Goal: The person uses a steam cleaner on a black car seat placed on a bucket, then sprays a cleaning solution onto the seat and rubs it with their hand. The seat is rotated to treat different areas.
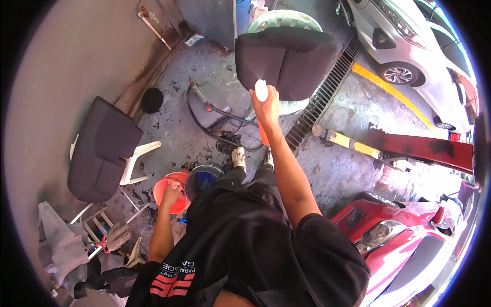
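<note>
- Our shirt (245, 235) looms nearest.
- Our right grip (267, 108) clamps the sprayer (261, 90); we should mist the seat (294, 56) evenly.
- Left grip (172, 193) at the bucket (159, 191): we can't tell its state.

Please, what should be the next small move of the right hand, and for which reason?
Probably squeezing the spray bottle toward the dark seat cushion: the right hand grips it with its white head before the cushion, while the left hand is away at the orange bucket.
</note>
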`<state>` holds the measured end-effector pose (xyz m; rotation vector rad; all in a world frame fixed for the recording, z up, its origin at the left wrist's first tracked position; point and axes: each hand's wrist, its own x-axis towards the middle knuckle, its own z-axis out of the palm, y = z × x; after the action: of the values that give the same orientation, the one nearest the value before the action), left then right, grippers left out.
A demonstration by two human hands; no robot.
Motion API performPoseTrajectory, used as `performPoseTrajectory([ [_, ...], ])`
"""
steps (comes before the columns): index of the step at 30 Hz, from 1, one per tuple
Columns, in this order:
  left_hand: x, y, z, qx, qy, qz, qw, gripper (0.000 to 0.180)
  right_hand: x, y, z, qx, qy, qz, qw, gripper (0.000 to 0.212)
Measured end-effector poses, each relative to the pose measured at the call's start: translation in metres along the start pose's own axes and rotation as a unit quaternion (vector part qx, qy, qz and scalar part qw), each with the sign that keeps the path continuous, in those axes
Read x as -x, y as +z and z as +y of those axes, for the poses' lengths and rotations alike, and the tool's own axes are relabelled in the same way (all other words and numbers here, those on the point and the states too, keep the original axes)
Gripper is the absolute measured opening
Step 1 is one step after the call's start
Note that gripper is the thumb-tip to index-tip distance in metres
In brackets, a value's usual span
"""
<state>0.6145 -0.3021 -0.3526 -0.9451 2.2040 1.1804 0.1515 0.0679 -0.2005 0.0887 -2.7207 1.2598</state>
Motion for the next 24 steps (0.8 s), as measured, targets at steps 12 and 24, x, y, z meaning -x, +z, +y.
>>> performPoseTrajectory([
  [12,-0.031,0.016,0.042,-0.021,0.054,0.013,0.998,0.038,-0.046,-0.088,-0.017,0.006,0.069,-0.025,0.997,0.053],
  [24,-0.076,0.029,0.065,-0.044,0.072,0.013,0.996,0.040,-0.001,-0.093,0.060,0.052,-0.027,-0.042,0.997,0.051],
])
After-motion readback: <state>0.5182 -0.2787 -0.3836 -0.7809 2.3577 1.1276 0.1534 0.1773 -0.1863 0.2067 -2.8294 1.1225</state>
